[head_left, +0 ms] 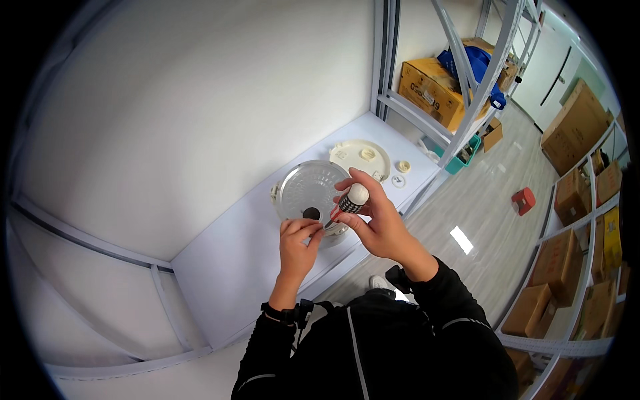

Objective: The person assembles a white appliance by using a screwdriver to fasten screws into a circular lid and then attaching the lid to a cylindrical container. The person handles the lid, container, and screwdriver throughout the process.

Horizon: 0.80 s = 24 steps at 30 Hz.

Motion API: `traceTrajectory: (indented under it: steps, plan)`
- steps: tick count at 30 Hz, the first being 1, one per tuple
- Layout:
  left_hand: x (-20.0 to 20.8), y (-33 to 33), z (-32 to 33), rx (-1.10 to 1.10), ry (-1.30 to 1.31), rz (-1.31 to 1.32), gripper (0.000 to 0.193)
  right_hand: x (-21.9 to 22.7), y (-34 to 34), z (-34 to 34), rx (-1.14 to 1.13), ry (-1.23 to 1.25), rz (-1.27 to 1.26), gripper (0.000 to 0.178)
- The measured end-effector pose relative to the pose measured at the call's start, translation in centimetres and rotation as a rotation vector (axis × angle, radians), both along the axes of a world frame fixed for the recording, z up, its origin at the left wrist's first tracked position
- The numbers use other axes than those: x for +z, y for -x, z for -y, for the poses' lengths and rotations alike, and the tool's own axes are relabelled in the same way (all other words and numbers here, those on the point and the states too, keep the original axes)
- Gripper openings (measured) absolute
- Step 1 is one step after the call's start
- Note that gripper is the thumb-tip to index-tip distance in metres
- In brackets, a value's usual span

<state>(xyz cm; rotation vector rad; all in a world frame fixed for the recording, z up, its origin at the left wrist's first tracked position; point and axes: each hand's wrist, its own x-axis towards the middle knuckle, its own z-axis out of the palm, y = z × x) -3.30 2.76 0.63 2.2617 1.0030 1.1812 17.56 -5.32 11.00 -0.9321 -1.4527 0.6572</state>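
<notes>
My right hand (380,227) is wrapped round a screwdriver (353,199) with a red, black and white handle, its shaft slanting down to the left. The fingers of my left hand (297,251) are pinched together beside the screwdriver's tip; whatever lies between them is too small to make out. Both hands are over the near edge of a round silver metal appliance part (303,185), which has a dimpled pattern, a dark round spot and cream fittings at its side. Behind it a round cream plastic cover (380,160) lies with its inner side up.
A small cream ring-shaped part (404,166) and a white disc (399,181) lie right of the cover on the white table (227,267). Metal posts (460,133) rise at its right end, near a yellow carton (430,93) and teal bin (463,160). Boxed shelves (567,267) stand right.
</notes>
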Motion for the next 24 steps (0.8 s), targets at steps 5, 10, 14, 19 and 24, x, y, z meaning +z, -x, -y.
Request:
traceTrajectory:
  steps: [5,10,14,19,24]
  plan:
    - [-0.1,-0.2,0.2,0.006,0.018,0.028,0.016,-0.7,0.3,-0.7,0.013,-0.002,-0.009,0.082]
    - [0.0,-0.1,0.3,0.001,0.027,0.025,0.015,-0.7,0.2,-1.1,0.001,-0.002,0.045,0.081]
    - [0.1,-0.1,0.2,-0.003,0.024,0.019,0.014,-0.2,0.1,-1.2,-0.001,0.011,0.059,0.08]
    - [-0.2,0.1,0.2,0.007,0.024,0.018,0.014,0.3,0.2,-1.7,0.006,0.033,0.091,0.076]
    - [-0.3,-0.1,0.3,0.016,0.028,0.04,0.013,1.3,0.4,-2.0,0.005,0.053,0.205,0.075]
